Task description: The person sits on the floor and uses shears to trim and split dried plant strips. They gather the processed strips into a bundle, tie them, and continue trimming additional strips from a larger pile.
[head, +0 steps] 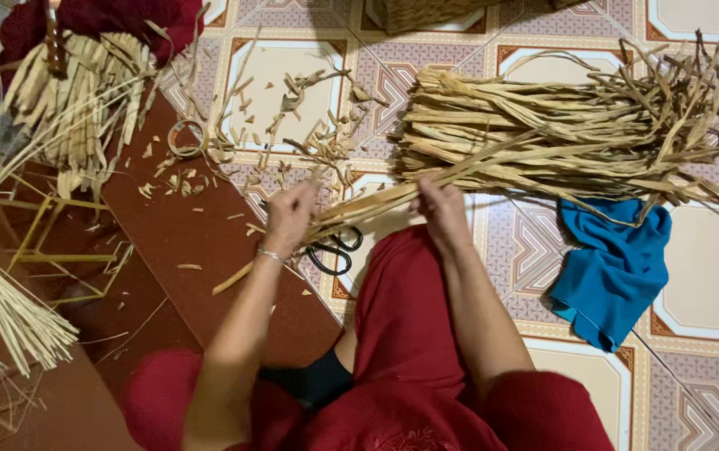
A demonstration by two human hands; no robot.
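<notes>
Dried straw-coloured leaf strips (560,138) lay in a big bundle on the tiled floor (710,250), our landmark. Toward us from the bundle, both forearms reached forward over our red-clothed knees, wrists bent slightly down. Our right hand (441,209) was closed around a few long strips drawn from the bundle's near edge; our left hand (291,213), braceleted, pinched the same strips' other end shut. Black scissors (334,250) lay beneath them, a blue cloth (614,267) below the bundle's right end.
</notes>
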